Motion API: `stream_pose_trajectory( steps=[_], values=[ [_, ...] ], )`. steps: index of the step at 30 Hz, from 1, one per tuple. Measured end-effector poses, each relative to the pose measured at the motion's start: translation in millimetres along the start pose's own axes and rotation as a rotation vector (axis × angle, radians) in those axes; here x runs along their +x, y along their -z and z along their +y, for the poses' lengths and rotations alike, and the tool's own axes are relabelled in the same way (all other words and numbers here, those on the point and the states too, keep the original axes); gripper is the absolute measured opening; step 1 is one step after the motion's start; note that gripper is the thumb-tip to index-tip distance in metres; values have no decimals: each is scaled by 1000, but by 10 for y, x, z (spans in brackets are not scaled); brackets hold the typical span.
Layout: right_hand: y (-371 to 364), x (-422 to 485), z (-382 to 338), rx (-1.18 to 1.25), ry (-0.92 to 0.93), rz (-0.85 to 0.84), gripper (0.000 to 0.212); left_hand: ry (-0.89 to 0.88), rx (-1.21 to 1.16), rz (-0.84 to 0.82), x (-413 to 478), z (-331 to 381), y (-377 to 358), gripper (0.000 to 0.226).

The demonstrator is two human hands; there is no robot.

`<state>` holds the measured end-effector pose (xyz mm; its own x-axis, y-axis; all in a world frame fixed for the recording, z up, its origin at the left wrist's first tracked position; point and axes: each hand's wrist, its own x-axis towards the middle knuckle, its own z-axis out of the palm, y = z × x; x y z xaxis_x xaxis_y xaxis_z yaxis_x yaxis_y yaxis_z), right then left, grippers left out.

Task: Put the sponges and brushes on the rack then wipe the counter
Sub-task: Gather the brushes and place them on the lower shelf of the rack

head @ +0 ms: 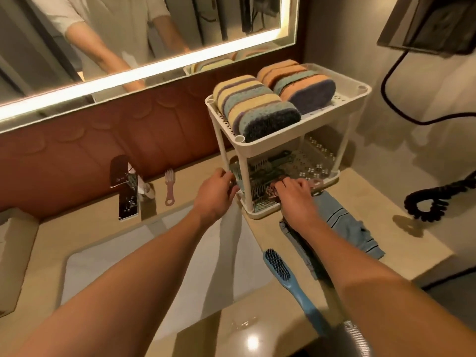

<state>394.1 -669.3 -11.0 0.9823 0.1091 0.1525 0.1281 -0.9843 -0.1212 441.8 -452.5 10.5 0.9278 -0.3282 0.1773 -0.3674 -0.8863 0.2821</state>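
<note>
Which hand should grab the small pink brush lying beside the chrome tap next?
Left. The left hand is nearer the small pink brush; the right hand reaches into the white plastic rack.

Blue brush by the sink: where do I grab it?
Grab the blue brush by its long bare handle, coming from above on your side. It lies flat on the counter, bristles filling the far end, handle pointing toward you.

Striped sponges point(257, 109) stand on edge in two rows atop the white rack point(345, 99), far right. Dark brushes point(268, 166) lie below, a pink-handled brush point(317, 182) at the front. On the counter point(365, 199), a blue brush point(280, 269) lies near and a pink brush point(169, 186) far left.
</note>
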Motion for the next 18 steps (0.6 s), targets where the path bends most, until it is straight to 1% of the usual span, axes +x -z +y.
stream_pose_trajectory(
  steps=[3,4,7,9,11,14,16,18],
  values=[
    [-37,164,1,-44,-60,-75,36,-55,-73,-25,316,70,-122,27],
    [-41,211,-18,-54,-66,-100,35,-40,-120,-46,385,83,-160,27],
    [-128,358,12,9,-74,-123,56,49,-241,-97,571,86,-357,21],
    [-206,445,67,75,-86,-76,61,30,-318,-99,634,66,-493,20],
    [-297,521,131,138,-94,-38,65,-62,-414,-61,686,59,-616,21],
    [-418,614,209,183,-85,2,67,-164,-337,7,770,70,-753,38],
    [-468,668,236,209,-90,27,65,-188,-278,95,802,70,-819,35],
    [-494,699,244,203,-85,23,67,-212,-271,168,824,79,-876,28]
  ],
)
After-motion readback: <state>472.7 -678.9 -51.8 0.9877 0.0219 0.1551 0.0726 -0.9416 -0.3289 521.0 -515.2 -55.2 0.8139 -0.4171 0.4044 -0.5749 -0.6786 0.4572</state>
